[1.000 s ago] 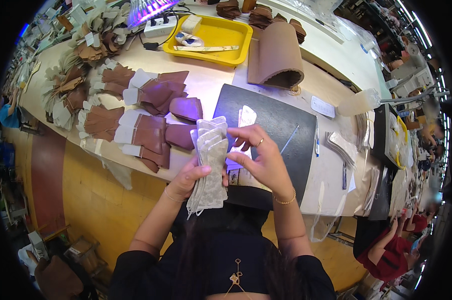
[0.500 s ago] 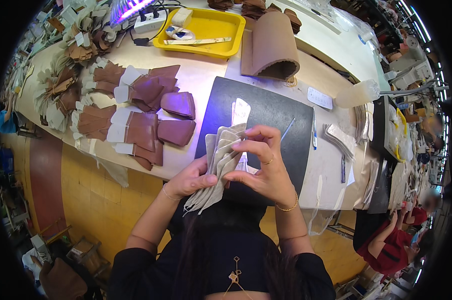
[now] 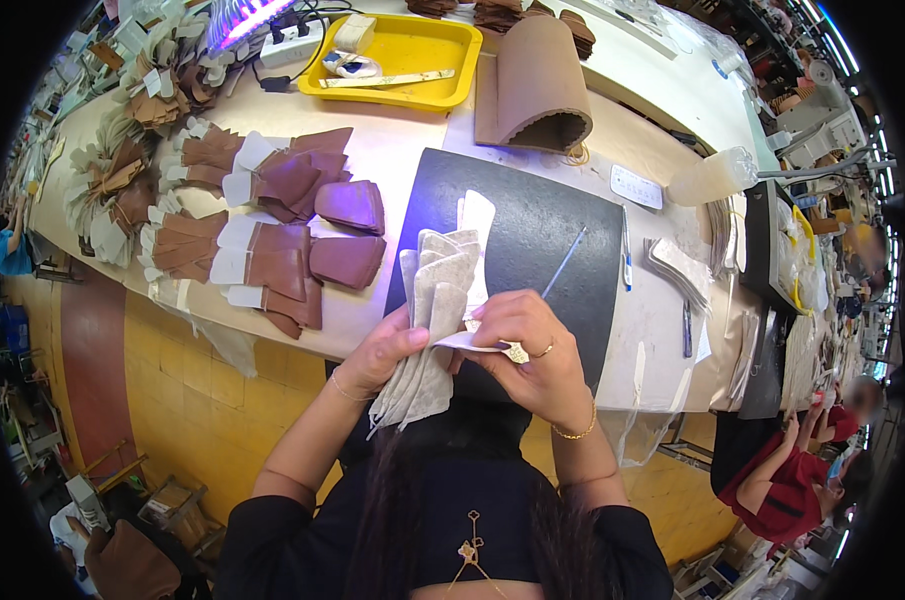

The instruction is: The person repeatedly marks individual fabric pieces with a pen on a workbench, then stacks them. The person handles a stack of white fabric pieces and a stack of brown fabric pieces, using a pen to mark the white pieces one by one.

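Note:
My left hand (image 3: pixel 377 352) grips a fanned stack of grey, suede-looking pieces (image 3: pixel 440 285) above the near edge of a black mat (image 3: pixel 552 215). The thumb presses on the front of the stack. A pale strip-like piece (image 3: pixel 479 235) stands up behind the grey ones. On the other side, my right hand (image 3: pixel 540 352) is closed in a pinch on a white-faced piece (image 3: pixel 464 343) that bends out from the stack. Its fingertips partly hide that piece. A thin blue stick (image 3: pixel 564 262) rests on the mat just beyond the right hand.
Brown leather pieces (image 3: pixel 272 262) lie in overlapping piles on the left. At the back are a yellow tray (image 3: pixel 397 93) and a curved brown board (image 3: pixel 532 85). A plastic bottle (image 3: pixel 712 178), a pen (image 3: pixel 627 250) and more pale pieces (image 3: pixel 677 265) sit to the right.
My right hand has come down and turned inward, its fingers now pinched on a piece that bends out toward it. The stack in my left hand shows more of its front faces.

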The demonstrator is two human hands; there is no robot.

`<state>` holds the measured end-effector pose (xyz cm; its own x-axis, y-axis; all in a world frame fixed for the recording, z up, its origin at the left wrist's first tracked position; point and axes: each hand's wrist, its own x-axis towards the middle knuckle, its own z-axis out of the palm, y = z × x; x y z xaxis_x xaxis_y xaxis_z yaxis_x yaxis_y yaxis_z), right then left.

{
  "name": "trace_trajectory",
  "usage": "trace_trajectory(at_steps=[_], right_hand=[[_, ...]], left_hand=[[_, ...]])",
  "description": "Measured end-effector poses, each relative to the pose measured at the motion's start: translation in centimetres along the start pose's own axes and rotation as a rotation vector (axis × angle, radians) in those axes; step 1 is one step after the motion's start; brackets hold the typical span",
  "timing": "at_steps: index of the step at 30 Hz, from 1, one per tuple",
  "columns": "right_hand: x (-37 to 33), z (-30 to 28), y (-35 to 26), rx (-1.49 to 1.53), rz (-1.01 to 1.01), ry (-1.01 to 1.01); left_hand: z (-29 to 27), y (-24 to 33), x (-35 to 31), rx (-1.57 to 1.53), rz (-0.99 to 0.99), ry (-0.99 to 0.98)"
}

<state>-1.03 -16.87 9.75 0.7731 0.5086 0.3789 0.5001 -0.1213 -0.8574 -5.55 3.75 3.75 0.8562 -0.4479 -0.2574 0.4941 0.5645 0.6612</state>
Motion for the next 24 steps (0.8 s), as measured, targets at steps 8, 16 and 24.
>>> trace_trajectory(at_steps=[8, 16, 24], right_hand=[[-1.5, -2.1, -1.2, 0.528, 0.107, 0.037], [1.0, -7.0, 4.8, 0.337, 0.284, 0.355], [4.0, -4.2, 6.4, -0.357, 0.125, 0.02]], left_hand=[[-0.9, 0.1, 0.9, -0.132, 0.025, 0.07], [-1.1, 0.7, 0.4, -0.075, 0.058, 0.111], [-0.5, -0.1, 0.7, -0.131, 0.048, 0.027]])
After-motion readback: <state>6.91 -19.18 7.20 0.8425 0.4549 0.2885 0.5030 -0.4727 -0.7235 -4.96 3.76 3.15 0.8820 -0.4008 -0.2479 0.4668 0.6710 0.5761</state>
